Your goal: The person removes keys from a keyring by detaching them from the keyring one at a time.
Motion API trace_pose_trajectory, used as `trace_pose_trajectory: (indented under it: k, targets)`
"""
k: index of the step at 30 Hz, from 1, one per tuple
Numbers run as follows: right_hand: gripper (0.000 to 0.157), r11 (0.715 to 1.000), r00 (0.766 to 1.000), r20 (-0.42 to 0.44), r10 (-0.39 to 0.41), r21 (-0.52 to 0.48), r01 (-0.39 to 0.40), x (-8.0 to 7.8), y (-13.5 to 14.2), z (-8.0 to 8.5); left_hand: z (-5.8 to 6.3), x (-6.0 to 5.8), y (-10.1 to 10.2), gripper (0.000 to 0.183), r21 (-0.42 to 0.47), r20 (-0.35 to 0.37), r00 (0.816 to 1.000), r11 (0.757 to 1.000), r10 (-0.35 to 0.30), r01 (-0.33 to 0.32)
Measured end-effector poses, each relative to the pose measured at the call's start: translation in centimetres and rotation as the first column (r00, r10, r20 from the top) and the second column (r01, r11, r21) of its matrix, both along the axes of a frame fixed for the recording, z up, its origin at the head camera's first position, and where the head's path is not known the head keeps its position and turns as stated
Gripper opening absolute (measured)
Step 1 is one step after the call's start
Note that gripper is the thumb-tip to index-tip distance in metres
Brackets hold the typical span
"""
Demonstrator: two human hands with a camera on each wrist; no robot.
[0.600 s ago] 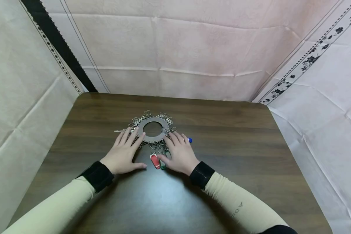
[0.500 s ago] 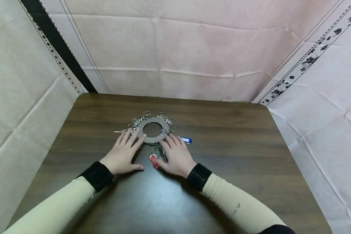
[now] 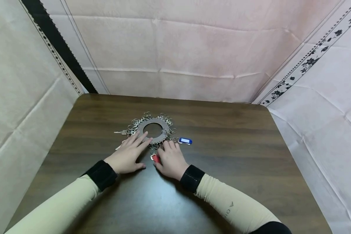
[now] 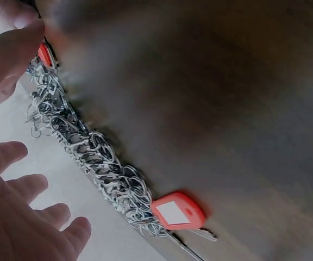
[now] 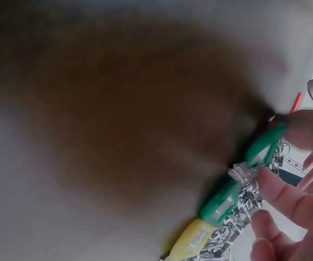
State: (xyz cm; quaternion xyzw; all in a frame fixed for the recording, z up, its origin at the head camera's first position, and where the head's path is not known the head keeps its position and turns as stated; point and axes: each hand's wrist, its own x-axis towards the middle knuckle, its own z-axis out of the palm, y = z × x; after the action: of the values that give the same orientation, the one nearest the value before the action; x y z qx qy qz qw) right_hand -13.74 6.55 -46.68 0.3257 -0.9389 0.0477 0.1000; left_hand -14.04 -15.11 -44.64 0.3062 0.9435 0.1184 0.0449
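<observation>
A flat grey ring (image 3: 144, 125) with many metal key rings (image 4: 99, 157) around its rim lies on the table. My left hand (image 3: 127, 156) spreads its fingers over the ring's near left side, fingertips on the grey face. At the near right edge, my right hand (image 3: 172, 159) curls its fingers down among the tags. In the right wrist view its thumb and forefinger pinch a green key tag (image 5: 268, 144); another green tag (image 5: 219, 204) and a yellow tag (image 5: 190, 239) hang alongside. A red tag (image 3: 156, 158) is partly covered by the right thumb.
A blue key tag (image 3: 185, 141) sticks out to the right of the ring, and a key (image 3: 120, 132) points left. Another red tag (image 4: 178, 211) shows in the left wrist view. The wooden table (image 3: 237, 156) has cloth-covered walls (image 3: 178, 48) behind and beside it.
My right hand has shifted left and its fingers have drawn in, uncovering the blue tag and hiding the green one in the head view. My left hand has slid slightly right.
</observation>
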Motion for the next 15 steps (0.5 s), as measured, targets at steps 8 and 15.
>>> trace_pose_trajectory:
  k: [8, 15]
  targets:
    - [0.024, 0.999, 0.999, 0.048, -0.018, 0.050, 0.015, -0.5, 1.4, 0.9, 0.0, -0.5, 1.0, 0.094, 0.040, -0.009, 0.999, 0.998, -0.042, 0.042]
    - [0.020, 0.995, 0.994, 0.107, -0.011, 0.095, 0.001, -1.5, 3.3, 1.3, 0.0, -1.0, 2.1, 0.087, 0.045, -0.008, 0.998, 0.997, -0.061, 0.061]
